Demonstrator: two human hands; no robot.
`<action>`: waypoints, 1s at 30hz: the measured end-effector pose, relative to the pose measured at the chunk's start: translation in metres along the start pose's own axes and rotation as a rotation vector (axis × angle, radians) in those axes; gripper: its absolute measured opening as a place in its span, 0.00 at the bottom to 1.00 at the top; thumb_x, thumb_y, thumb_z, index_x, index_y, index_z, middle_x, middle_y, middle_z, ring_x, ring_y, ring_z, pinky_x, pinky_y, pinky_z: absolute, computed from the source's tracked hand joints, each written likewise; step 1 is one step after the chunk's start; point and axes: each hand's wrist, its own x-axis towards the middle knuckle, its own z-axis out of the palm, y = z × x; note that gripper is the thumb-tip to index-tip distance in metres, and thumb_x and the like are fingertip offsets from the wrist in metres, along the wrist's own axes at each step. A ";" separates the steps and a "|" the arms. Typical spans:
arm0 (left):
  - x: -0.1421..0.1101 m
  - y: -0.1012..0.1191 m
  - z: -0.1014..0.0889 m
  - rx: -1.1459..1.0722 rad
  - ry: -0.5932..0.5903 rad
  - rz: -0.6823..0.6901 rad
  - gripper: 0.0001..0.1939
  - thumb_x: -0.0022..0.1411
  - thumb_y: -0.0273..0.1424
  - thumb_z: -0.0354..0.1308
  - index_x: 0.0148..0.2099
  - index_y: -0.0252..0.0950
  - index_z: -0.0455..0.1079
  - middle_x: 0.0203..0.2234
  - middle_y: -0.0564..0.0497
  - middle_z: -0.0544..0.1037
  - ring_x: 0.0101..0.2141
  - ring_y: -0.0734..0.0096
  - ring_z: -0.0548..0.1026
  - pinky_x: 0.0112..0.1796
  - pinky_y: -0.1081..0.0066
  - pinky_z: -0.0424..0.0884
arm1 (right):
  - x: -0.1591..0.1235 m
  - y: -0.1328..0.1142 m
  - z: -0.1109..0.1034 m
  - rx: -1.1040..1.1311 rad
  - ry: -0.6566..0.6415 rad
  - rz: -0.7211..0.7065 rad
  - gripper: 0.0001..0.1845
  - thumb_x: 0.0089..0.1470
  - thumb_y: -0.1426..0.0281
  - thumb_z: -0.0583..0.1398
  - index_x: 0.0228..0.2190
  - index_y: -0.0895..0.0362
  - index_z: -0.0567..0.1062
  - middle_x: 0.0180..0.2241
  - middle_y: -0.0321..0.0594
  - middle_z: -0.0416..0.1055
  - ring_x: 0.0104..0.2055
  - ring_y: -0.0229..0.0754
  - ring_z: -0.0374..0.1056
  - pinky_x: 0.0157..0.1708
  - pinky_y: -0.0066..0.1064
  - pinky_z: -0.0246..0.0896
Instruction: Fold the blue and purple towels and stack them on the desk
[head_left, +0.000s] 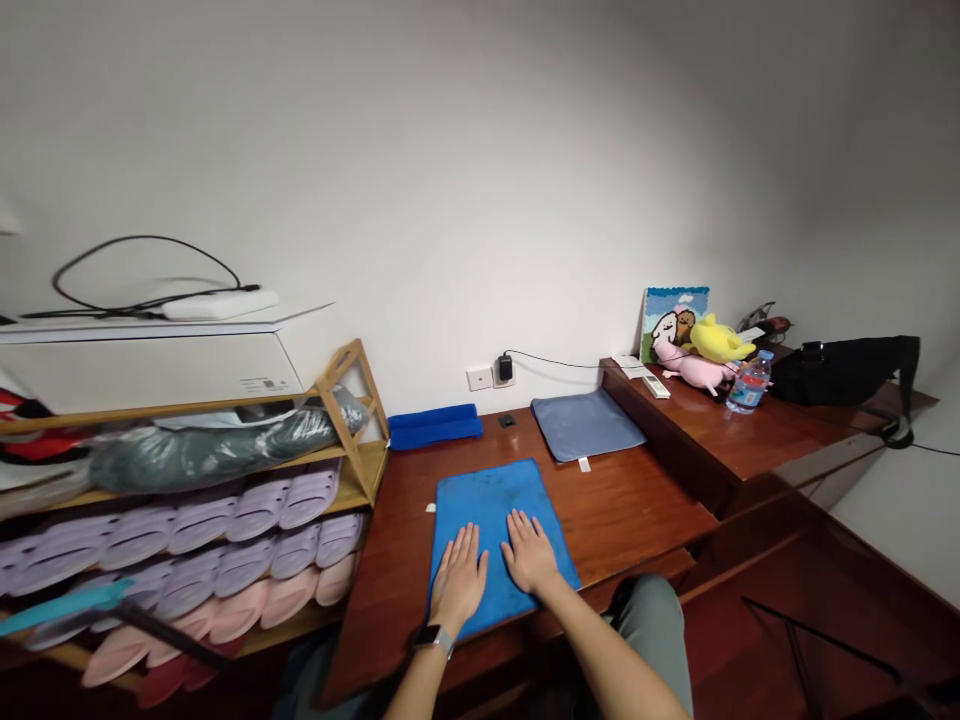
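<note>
A bright blue cloth [499, 500] lies spread out flat on the brown wooden desk [622, 510], with a few darker smudges on it. My left hand [460, 577] rests palm down on its left half, fingers stretched out. On the right half lies my right hand [530, 553], also flat with the fingers a little apart. Neither hand holds anything. Behind, a folded dark blue cloth [435, 427] lies by the wall, and a grey-blue cloth [588, 425] with a white tag is laid flat at the back right.
Left of the desk stands a wooden rack [358, 430] with rows of lilac and pink slippers. To the right, a higher surface carries plush toys [720, 340], a water bottle [748, 383], a remote [655, 386] and a black bag [840, 370]. A black plug [505, 367] sits in the wall socket.
</note>
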 end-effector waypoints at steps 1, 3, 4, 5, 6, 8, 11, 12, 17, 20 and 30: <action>-0.005 -0.005 0.004 0.006 -0.011 -0.014 0.33 0.74 0.41 0.40 0.73 0.30 0.62 0.70 0.37 0.67 0.70 0.54 0.65 0.69 0.48 0.62 | -0.002 0.008 0.001 -0.010 -0.004 -0.005 0.35 0.74 0.58 0.43 0.74 0.63 0.55 0.75 0.48 0.48 0.78 0.47 0.42 0.76 0.46 0.36; -0.014 -0.017 0.010 0.015 -0.016 -0.040 0.34 0.74 0.42 0.40 0.74 0.30 0.60 0.71 0.38 0.65 0.71 0.54 0.62 0.70 0.49 0.60 | -0.008 0.025 0.000 -0.039 -0.001 0.031 0.36 0.74 0.57 0.42 0.74 0.63 0.54 0.75 0.48 0.46 0.78 0.47 0.41 0.76 0.46 0.35; -0.019 -0.024 0.012 0.019 -0.009 -0.054 0.34 0.74 0.42 0.39 0.74 0.30 0.59 0.72 0.38 0.64 0.71 0.54 0.62 0.70 0.49 0.60 | -0.011 0.034 -0.003 -0.055 -0.002 0.066 0.36 0.74 0.58 0.42 0.74 0.64 0.54 0.75 0.48 0.46 0.78 0.47 0.41 0.76 0.46 0.35; -0.024 -0.032 0.012 0.025 0.001 -0.071 0.34 0.74 0.42 0.38 0.74 0.30 0.59 0.72 0.38 0.64 0.71 0.54 0.62 0.70 0.48 0.60 | -0.013 0.044 -0.007 -0.069 -0.006 0.106 0.36 0.74 0.58 0.42 0.74 0.64 0.53 0.76 0.48 0.45 0.78 0.47 0.41 0.76 0.46 0.35; -0.028 -0.041 0.012 0.034 0.014 -0.091 0.35 0.74 0.42 0.38 0.74 0.29 0.59 0.71 0.37 0.65 0.71 0.54 0.63 0.70 0.48 0.60 | -0.016 0.054 -0.012 -0.079 -0.010 0.149 0.36 0.74 0.59 0.42 0.74 0.64 0.53 0.76 0.48 0.45 0.78 0.47 0.41 0.76 0.46 0.35; -0.034 -0.058 0.008 0.056 0.042 -0.133 0.35 0.74 0.41 0.36 0.73 0.27 0.60 0.70 0.35 0.66 0.70 0.51 0.65 0.69 0.46 0.61 | -0.022 0.070 -0.025 -0.083 -0.022 0.221 0.35 0.74 0.60 0.42 0.74 0.63 0.54 0.75 0.47 0.46 0.78 0.47 0.42 0.76 0.44 0.37; -0.031 -0.062 -0.003 0.080 0.109 -0.156 0.35 0.74 0.38 0.36 0.74 0.26 0.58 0.70 0.35 0.67 0.70 0.50 0.65 0.69 0.46 0.60 | -0.023 0.071 -0.036 -0.075 0.020 0.248 0.35 0.73 0.61 0.42 0.74 0.63 0.54 0.75 0.47 0.47 0.78 0.48 0.43 0.75 0.44 0.39; -0.026 -0.055 -0.007 0.078 0.125 -0.138 0.34 0.74 0.38 0.36 0.75 0.27 0.57 0.71 0.36 0.66 0.71 0.52 0.64 0.70 0.47 0.59 | -0.020 0.061 -0.037 -0.069 0.055 0.222 0.35 0.74 0.61 0.41 0.74 0.63 0.54 0.75 0.47 0.47 0.78 0.48 0.42 0.75 0.45 0.39; 0.002 0.009 -0.014 0.022 -0.066 0.074 0.32 0.72 0.31 0.41 0.75 0.32 0.57 0.74 0.41 0.61 0.73 0.57 0.58 0.71 0.53 0.56 | 0.000 -0.016 -0.012 0.012 0.091 -0.073 0.33 0.74 0.63 0.41 0.74 0.61 0.55 0.75 0.45 0.48 0.78 0.46 0.43 0.75 0.44 0.41; 0.002 0.024 -0.009 0.016 -0.119 0.094 0.32 0.70 0.29 0.43 0.73 0.33 0.62 0.72 0.43 0.64 0.72 0.58 0.61 0.70 0.54 0.58 | 0.002 -0.035 0.003 0.033 0.006 -0.092 0.32 0.75 0.64 0.40 0.72 0.61 0.59 0.74 0.46 0.53 0.77 0.44 0.47 0.75 0.42 0.42; -0.028 -0.049 -0.012 0.030 -0.049 -0.082 0.34 0.75 0.40 0.36 0.75 0.30 0.58 0.71 0.38 0.65 0.72 0.56 0.62 0.70 0.49 0.58 | -0.015 0.051 -0.023 -0.104 -0.029 0.181 0.34 0.74 0.62 0.41 0.74 0.64 0.54 0.75 0.49 0.46 0.78 0.48 0.42 0.76 0.47 0.37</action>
